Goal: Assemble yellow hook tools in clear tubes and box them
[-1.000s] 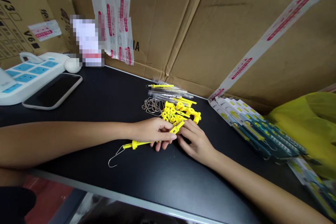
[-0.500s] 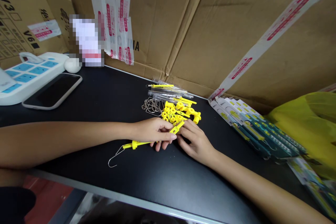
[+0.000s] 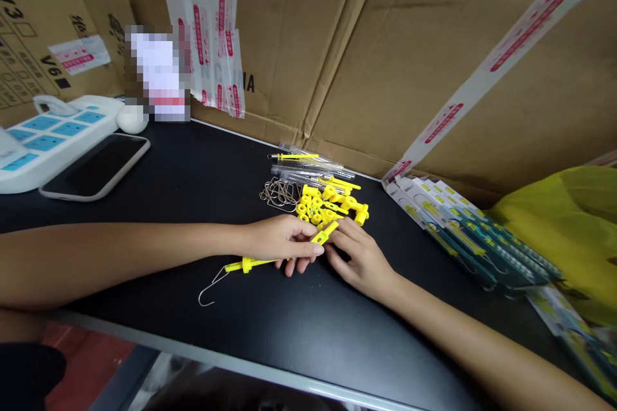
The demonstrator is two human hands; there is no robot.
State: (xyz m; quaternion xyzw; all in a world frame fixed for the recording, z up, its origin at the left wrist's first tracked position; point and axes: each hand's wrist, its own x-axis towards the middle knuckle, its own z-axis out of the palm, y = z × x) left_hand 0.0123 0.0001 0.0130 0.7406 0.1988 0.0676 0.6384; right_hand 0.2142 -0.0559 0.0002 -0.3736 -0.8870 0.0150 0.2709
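My left hand point(image 3: 284, 241) is closed on a slim yellow plastic tool point(image 3: 325, 233), its thumb pressed along the slotted end. The tool's other end, with a yellow collar and a bent wire hook point(image 3: 208, 295), sticks out below my left wrist. My right hand point(image 3: 359, 257) has curled fingers beside the slotted end; what its fingertips hold, if anything, is hidden. Just beyond both hands lies a pile of small yellow parts point(image 3: 332, 196). Wire hooks point(image 3: 279, 194) lie left of the pile, and clear tubes point(image 3: 308, 173) lie behind it.
A phone point(image 3: 95, 167) and a white power strip point(image 3: 62, 131) are on the left of the black table point(image 3: 193, 173). Packaged hook tools point(image 3: 463, 225) lie at the right beside a yellow bag point(image 3: 563, 231). Cardboard boxes point(image 3: 424, 51) stand behind.
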